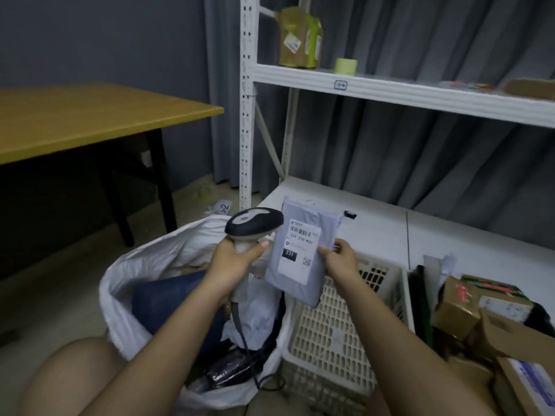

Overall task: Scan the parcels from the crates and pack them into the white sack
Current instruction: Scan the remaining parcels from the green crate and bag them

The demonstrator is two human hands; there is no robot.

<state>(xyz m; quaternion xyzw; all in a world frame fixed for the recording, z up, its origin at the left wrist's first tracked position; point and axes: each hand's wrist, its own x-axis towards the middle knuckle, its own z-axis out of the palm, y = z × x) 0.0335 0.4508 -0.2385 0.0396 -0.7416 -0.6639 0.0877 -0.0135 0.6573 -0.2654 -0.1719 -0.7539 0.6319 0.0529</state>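
Grey plastic, flat and soft: one mailer parcel (303, 250) with a white label, pinched at its right edge by the right hand (339, 259), above the one cream lattice crate (336, 325). The left hand (237, 259) is curled round one corded scanner (253, 226), left of the crate, over the open white woven sack (168, 256).

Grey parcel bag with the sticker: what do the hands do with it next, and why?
Probably tilt the black-and-grey handheld scanner in the left hand toward the label on the grey plastic parcel bag, which the right hand holds up beside it. The open white sack waits below.
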